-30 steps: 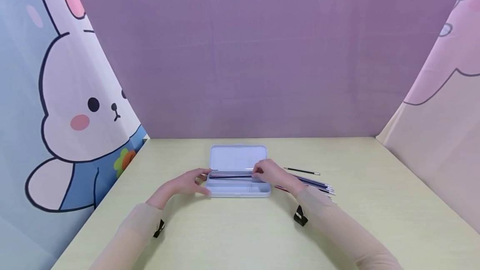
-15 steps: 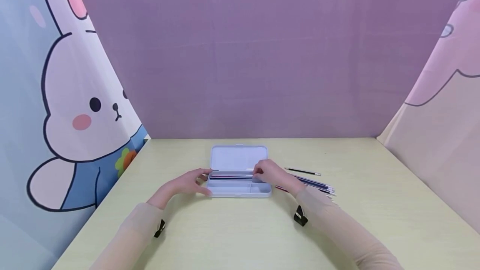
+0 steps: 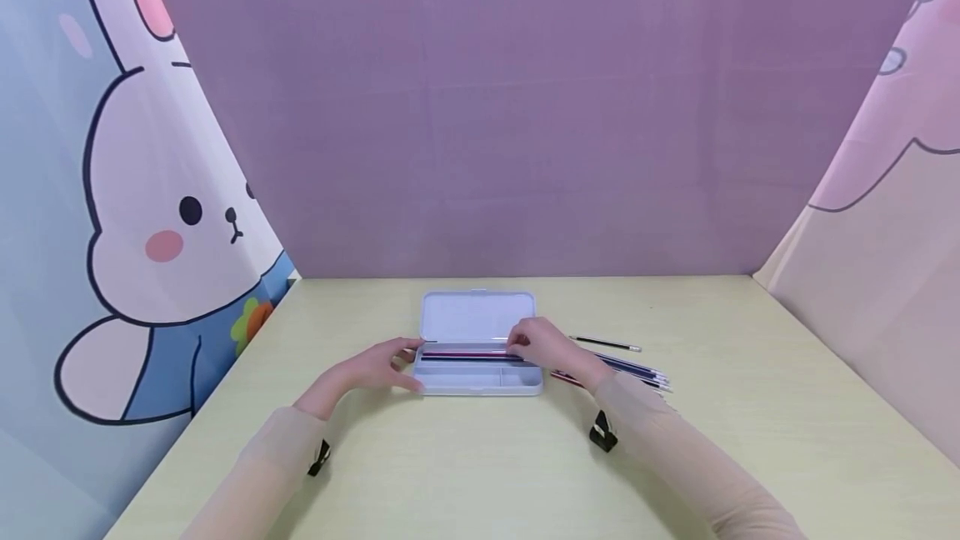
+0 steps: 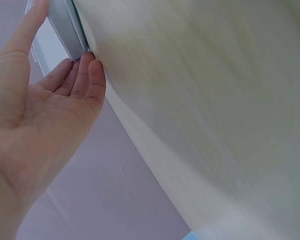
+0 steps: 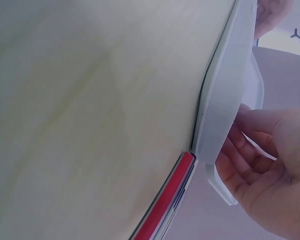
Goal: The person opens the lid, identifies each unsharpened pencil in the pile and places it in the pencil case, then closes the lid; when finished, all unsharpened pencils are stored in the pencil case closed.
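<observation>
A white pencil case [image 3: 480, 390] lies with its lid [image 3: 478, 315] raised at the back. Red and dark blue pencils [image 3: 465, 357] lie side by side in its long rear compartment. My left hand [image 3: 375, 365] grips the case's left end, thumb at the front corner and fingers at the far side; in the left wrist view they curl against the case. My right hand [image 3: 546, 345] reaches over the right end, curled fingers down at the pencils' right ends. In the right wrist view the case wall hides its fingertips, so whether they pinch a pencil is unclear.
Right of the case lies a bunch of pencils [image 3: 637, 370], partly under the right forearm. One dark pencil [image 3: 606, 342] lies apart behind it. The case's front has a long compartment and a small one [image 3: 521, 376]. A purple backdrop [image 3: 480, 148] stands behind the table.
The dark pencil at my right fingertips has settled lower and towards the front of the rear compartment, showing more of the red one behind it. My left hand has stayed put.
</observation>
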`<state>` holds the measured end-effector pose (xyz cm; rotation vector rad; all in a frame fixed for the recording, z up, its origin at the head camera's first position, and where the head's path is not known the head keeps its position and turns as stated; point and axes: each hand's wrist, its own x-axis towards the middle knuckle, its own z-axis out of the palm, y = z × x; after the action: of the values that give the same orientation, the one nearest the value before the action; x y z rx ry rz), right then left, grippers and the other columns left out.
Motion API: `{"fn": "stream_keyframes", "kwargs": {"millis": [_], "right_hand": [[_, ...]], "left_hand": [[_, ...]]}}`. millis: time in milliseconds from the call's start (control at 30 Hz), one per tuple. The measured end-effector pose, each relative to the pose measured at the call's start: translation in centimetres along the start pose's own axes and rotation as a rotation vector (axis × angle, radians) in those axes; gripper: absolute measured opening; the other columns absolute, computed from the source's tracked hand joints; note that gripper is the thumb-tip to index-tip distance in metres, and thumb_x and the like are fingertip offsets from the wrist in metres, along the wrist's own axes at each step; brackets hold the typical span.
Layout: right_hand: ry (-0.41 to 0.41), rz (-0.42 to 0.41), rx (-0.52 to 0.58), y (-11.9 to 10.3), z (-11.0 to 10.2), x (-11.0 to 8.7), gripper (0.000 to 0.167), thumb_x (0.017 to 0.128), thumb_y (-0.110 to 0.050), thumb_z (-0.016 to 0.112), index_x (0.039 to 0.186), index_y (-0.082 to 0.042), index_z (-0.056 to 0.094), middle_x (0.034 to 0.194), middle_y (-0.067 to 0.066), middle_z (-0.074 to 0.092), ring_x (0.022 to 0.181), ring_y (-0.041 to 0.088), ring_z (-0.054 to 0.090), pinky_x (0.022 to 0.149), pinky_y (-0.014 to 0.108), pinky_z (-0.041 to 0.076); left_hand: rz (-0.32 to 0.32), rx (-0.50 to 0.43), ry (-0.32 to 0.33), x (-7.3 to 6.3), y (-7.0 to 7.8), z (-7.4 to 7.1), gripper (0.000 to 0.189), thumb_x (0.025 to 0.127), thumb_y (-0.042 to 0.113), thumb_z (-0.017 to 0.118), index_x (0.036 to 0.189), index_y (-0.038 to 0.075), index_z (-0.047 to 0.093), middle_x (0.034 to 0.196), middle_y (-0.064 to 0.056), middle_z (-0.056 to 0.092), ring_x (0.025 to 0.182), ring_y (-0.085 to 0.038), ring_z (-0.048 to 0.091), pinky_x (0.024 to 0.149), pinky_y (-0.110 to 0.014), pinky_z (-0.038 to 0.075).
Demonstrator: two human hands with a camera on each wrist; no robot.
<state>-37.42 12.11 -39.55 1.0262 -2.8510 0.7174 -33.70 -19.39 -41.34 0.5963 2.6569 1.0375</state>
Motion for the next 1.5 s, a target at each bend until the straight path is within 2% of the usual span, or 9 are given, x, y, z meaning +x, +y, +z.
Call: {"fn": "stream_keyframes", "kwargs": {"millis": [467, 700, 1067, 1500], "right_hand": [[0.064, -0.067, 0.093, 1.1, -1.9, -1.0, 0.012, 0.088, -0.014, 0.065, 0.096, -0.007, 0.07, 0.087, 0.001, 0.068, 0.078, 0.009, 0.059, 0.071, 0.023, 0.051], [0.08, -0.015, 0.106, 1.7, -3.2, -2.5, 0.014, 0.089, -0.018, 0.065, 0.098, -0.009, 0.07, 0.088, 0.0, 0.068, 0.076, 0.009, 0.057, 0.07, 0.023, 0.051], [0.128, 0.02, 0.082, 3.7, -4.8, -4.6, 0.017, 0.091, -0.021, 0.062, 0.098, -0.008, 0.07, 0.088, 0.006, 0.069, 0.074, 0.008, 0.057, 0.068, 0.023, 0.05], [0.102, 0.058, 0.082, 6.3, -5.9, -7.5, 0.019, 0.092, -0.022, 0.061, 0.099, -0.007, 0.069, 0.086, 0.002, 0.068, 0.071, 0.006, 0.055, 0.065, 0.022, 0.048]], "left_hand": [[-0.009, 0.024, 0.003, 0.1, 0.1, 0.1, 0.085, 0.074, 0.034, 0.079, 0.141, 0.002, 0.038, 0.134, -0.015, 0.049, 0.117, -0.03, 0.05, 0.098, -0.045, 0.045], [0.0, 0.022, 0.004, 0.2, -0.1, 0.1, 0.085, 0.074, 0.033, 0.079, 0.141, 0.001, 0.038, 0.133, -0.014, 0.05, 0.116, -0.029, 0.05, 0.097, -0.044, 0.045], [0.008, 0.017, 0.002, 0.2, -0.1, 0.1, 0.084, 0.075, 0.033, 0.079, 0.141, 0.0, 0.038, 0.134, -0.016, 0.049, 0.117, -0.03, 0.05, 0.098, -0.044, 0.045], [0.01, 0.026, -0.002, 0.1, 0.0, 0.1, 0.084, 0.075, 0.033, 0.079, 0.141, 0.0, 0.038, 0.134, -0.017, 0.049, 0.116, -0.031, 0.051, 0.097, -0.044, 0.046]]}}
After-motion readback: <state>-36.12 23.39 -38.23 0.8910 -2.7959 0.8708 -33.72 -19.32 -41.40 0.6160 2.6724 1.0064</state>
